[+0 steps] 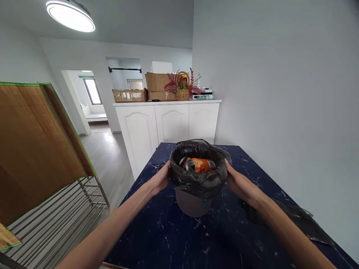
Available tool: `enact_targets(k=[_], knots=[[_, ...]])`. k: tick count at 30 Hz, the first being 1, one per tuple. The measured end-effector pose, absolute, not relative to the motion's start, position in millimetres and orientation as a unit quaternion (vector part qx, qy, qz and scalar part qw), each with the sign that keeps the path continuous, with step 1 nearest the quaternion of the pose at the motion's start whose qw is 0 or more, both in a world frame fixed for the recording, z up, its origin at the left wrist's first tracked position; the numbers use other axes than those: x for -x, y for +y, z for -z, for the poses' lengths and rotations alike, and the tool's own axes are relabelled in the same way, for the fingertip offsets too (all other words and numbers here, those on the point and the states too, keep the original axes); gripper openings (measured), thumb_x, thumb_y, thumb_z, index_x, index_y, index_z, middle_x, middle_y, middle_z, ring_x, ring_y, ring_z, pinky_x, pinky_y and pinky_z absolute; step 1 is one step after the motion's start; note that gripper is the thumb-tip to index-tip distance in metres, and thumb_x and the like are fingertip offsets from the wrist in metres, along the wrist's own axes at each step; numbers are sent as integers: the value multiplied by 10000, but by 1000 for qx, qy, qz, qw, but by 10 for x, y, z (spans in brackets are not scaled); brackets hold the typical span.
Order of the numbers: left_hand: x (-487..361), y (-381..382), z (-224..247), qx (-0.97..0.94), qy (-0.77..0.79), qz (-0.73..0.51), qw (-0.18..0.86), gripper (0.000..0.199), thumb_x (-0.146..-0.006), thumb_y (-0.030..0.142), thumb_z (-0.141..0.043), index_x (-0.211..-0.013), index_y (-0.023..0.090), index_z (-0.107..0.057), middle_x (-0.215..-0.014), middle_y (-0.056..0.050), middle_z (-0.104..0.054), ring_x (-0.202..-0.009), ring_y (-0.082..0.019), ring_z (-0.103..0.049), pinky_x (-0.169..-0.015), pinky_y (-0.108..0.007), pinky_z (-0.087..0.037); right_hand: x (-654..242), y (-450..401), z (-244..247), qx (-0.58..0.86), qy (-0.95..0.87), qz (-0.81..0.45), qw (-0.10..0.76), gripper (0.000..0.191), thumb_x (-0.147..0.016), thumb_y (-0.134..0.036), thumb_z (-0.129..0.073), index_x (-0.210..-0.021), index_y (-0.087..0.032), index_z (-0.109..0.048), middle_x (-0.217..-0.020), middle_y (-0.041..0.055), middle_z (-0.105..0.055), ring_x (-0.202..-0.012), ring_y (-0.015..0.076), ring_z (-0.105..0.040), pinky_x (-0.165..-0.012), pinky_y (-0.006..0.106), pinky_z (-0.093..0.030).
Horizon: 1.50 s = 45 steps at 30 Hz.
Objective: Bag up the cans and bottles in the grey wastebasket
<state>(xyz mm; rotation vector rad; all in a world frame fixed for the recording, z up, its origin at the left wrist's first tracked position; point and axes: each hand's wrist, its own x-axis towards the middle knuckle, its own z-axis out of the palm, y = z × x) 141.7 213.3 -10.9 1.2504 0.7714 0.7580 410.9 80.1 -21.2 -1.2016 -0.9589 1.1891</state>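
A grey trash can (pixel 193 204) stands upright on the dark blue marbled table (pixel 168 243), lined with a black garbage bag (pixel 196 183) folded over its rim. Inside the lined can lie orange drink cans (pixel 205 164), at least two showing. My left hand (pixel 163 175) grips the can's left side through the bag, the fingers mostly hidden behind the plastic. On the opposite side my right hand (pixel 234 181) holds the bag-covered rim, with its fingertips also out of sight.
Flat black plastic bags (pixel 303 220) lie at the table's right, under my right forearm. Beyond the table, a white cabinet (pixel 172 119) bears cardboard boxes (pixel 130 96), a flower basket (pixel 183 94) and bottles. A metal bed frame (pixel 61 209) with a bamboo mat (pixel 36 138) stands left; a wall is right.
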Motion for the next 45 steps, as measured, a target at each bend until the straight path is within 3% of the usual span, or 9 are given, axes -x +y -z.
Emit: enact_targets(k=[7,12,16,20,27,29,34,38,45], knots=[[-951,1603,-59,-494,403,-419,647,274,-833,468,-805,-893,204,-760,-982,-63,-790,-950,-236,-658,-784,-290,-488,-3920,665,-16,517,-464,-488,528,358,-909,-574,-757,-1138,-302,-804,-1193,64,-818,-1183,284,-735,-954,385,-629],[-672,1584,-293,-472,392,-432,660,144,-754,219,-845,-825,154,-738,-787,-66,-757,-712,-187,-673,-686,-289,-521,-3906,590,-228,547,-456,-437,550,179,-870,-343,-833,-1013,-245,-785,-1045,47,-823,-945,194,-768,-758,248,-634],[-621,1598,-579,-468,362,-448,670,105,-763,129,-808,-845,138,-744,-790,-84,-782,-664,-181,-704,-686,-305,-575,-3926,562,-476,532,-427,-448,578,147,-839,-229,-859,-882,-201,-722,-770,25,-761,-621,138,-692,-566,211,-601],[-706,1615,-879,-466,327,-485,664,78,-791,84,-769,-818,145,-728,-707,-58,-765,-594,-157,-681,-603,-269,-572,-3969,587,-788,502,-420,-421,628,117,-910,-183,-794,-901,-205,-679,-694,-16,-714,-490,96,-603,-443,171,-513],[-968,1749,-1334,-441,300,-535,655,159,-923,37,-699,-799,129,-661,-659,-7,-668,-544,-81,-601,-541,-174,-508,-3969,920,-1145,454,-360,-422,698,254,-1068,-86,-534,-839,-161,-615,-654,-25,-657,-531,90,-608,-550,200,-563],[-1011,1777,-1416,-439,304,-539,652,70,-994,147,-703,-936,112,-689,-795,-18,-694,-624,-97,-633,-589,-205,-549,-3957,1063,-1151,440,-337,-438,708,216,-1071,-109,-558,-869,-146,-625,-685,-28,-655,-558,93,-617,-575,215,-573],[-1212,1826,-1453,-432,302,-551,647,339,-1037,354,-698,-1311,157,-660,-1266,-105,-696,-1034,-227,-721,-866,-412,-642,-3886,1459,-1015,400,-287,-474,731,201,-1048,-325,-686,-1140,-147,-686,-1012,24,-713,-785,129,-691,-695,284,-618],[-1468,1886,-1425,-408,301,-577,640,385,-1031,360,-705,-1354,160,-647,-1344,-124,-673,-1130,-262,-705,-945,-467,-624,-3843,1725,-946,375,-244,-486,751,298,-1042,-358,-690,-1268,-165,-670,-1198,75,-707,-955,184,-715,-806,358,-639],[-1583,2089,-1493,-335,305,-659,600,401,-1033,372,-699,-1376,174,-637,-1372,-122,-661,-1159,-272,-696,-966,-487,-616,-4034,1979,-985,335,-186,-445,810,354,-1037,-375,-693,-1324,-172,-651,-1279,93,-687,-1042,217,-711,-867,407,-638]])
